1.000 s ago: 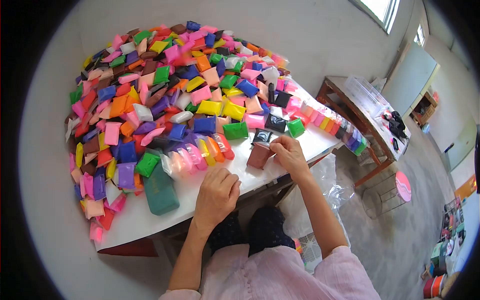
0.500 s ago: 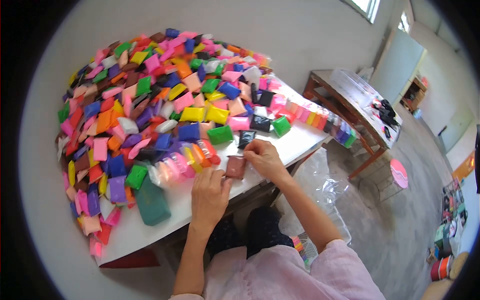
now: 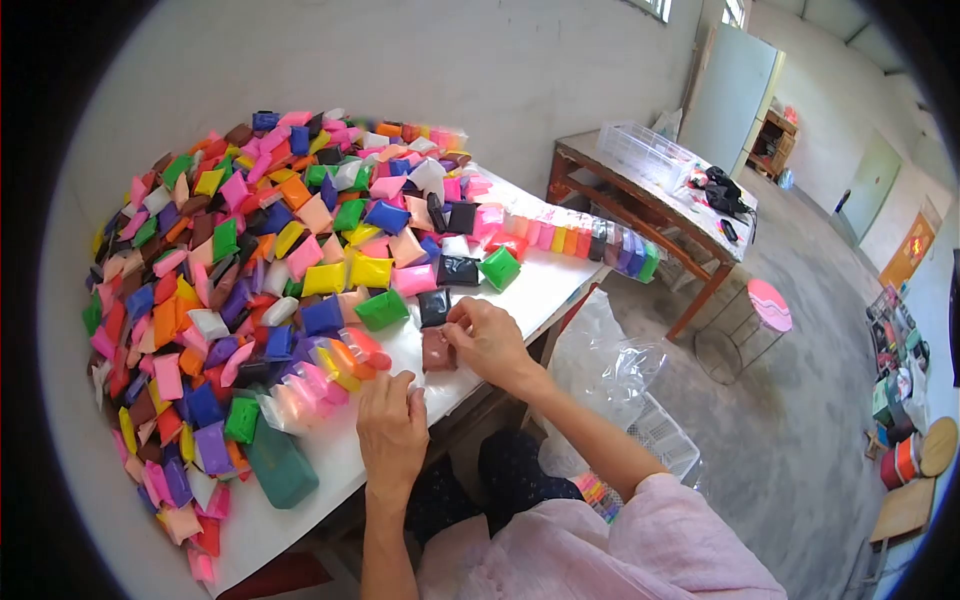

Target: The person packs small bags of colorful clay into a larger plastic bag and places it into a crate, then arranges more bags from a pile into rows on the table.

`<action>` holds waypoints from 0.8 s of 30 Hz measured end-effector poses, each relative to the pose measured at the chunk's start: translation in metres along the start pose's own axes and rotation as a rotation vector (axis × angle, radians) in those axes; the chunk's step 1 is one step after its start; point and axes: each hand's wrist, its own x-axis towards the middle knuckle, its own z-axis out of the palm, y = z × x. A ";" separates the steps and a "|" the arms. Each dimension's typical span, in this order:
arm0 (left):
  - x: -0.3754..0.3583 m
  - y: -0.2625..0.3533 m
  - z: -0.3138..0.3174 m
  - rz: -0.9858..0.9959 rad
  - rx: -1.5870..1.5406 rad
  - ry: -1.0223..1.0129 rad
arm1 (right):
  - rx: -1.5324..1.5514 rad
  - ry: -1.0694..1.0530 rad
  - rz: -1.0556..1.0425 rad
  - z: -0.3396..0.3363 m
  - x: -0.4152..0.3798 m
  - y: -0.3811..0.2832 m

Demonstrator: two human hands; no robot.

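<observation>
My right hand (image 3: 490, 345) has its thumb and fingertips pinched at the upper right edge of a small brown packet (image 3: 438, 352), which lies on the white tabletop. Just above that lies a shiny black packet (image 3: 433, 307). My left hand (image 3: 393, 425) rests at the table's front edge, fingers loosely bent, thumb apart, with nothing visible in it. Next to its fingertips is a leaning row of pink, yellow, orange and red packets (image 3: 335, 370) in clear film. A dark green block (image 3: 282, 465) stands left of this row.
A big heap of colourful packets (image 3: 240, 270) covers the table's left and back. Another row of packets (image 3: 580, 240) runs to the right end. Clear plastic bags (image 3: 610, 345) and a white basket (image 3: 665, 440) are below. Beyond stand a wooden table (image 3: 640, 190) and a pink-topped stool (image 3: 768, 303).
The view has swung, shifting the scene left. The brown packet now lies closer beneath the black one, with my right fingers on it. My left hand has come away from the brown packet.
</observation>
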 end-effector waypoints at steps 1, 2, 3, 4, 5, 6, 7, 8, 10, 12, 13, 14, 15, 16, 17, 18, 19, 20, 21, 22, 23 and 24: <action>-0.001 -0.001 0.000 -0.011 -0.018 0.000 | 0.008 0.010 0.013 -0.002 0.003 0.006; -0.002 -0.001 0.000 -0.025 -0.036 0.001 | 0.015 0.018 0.025 -0.005 0.007 0.011; -0.002 0.000 0.000 -0.012 -0.033 -0.002 | 0.007 0.023 0.034 -0.008 0.010 0.017; -0.002 0.001 -0.001 -0.003 -0.028 -0.004 | 0.002 0.024 0.040 -0.011 0.014 0.021; -0.002 0.000 -0.002 0.000 -0.015 0.000 | 0.000 0.018 0.041 -0.012 0.019 0.025; -0.002 0.000 -0.002 0.024 -0.020 0.010 | 0.006 0.044 0.036 -0.011 0.023 0.031; -0.001 0.002 0.001 0.046 -0.019 0.020 | 0.017 0.066 0.031 -0.011 0.024 0.034; -0.005 -0.003 -0.002 0.047 0.003 0.035 | 0.033 0.050 0.026 -0.007 0.024 0.034; -0.005 -0.004 -0.001 0.033 -0.028 0.044 | 0.042 0.081 0.033 -0.015 0.023 0.039; -0.005 -0.004 -0.001 0.027 -0.043 0.044 | 0.056 0.088 0.024 -0.018 0.021 0.037; -0.005 -0.003 -0.002 0.022 -0.049 0.044 | 0.054 0.089 0.025 -0.018 0.022 0.035; -0.005 -0.003 -0.002 0.019 -0.057 0.045 | 0.051 0.092 0.028 -0.018 0.022 0.034; -0.005 -0.002 -0.002 0.014 -0.055 0.043 | 0.047 0.098 0.031 -0.018 0.022 0.034; -0.005 -0.002 -0.002 0.011 -0.054 0.040 | 0.015 0.095 0.019 -0.017 0.022 0.036; -0.005 -0.002 -0.003 0.011 -0.054 0.036 | -0.026 0.107 -0.022 -0.017 0.021 0.036; -0.005 -0.003 -0.003 0.008 -0.050 0.033 | -0.069 0.119 -0.063 -0.018 0.019 0.037; -0.005 -0.003 -0.003 0.006 -0.048 0.029 | -0.112 0.133 -0.104 -0.018 0.017 0.037; -0.005 -0.003 -0.002 0.007 -0.047 0.025 | -0.128 0.151 -0.111 -0.019 0.013 0.036; -0.005 -0.004 -0.002 0.019 -0.042 0.030 | -0.145 0.172 -0.118 -0.021 0.009 0.033; -0.005 -0.005 -0.001 0.032 -0.039 0.035 | -0.164 0.195 -0.122 -0.024 0.003 0.030; -0.006 -0.006 0.000 0.047 -0.038 0.039 | -0.158 0.185 -0.108 -0.029 -0.004 0.026; -0.006 -0.007 0.000 0.028 -0.038 0.023 | -0.151 0.175 -0.093 -0.035 -0.012 0.018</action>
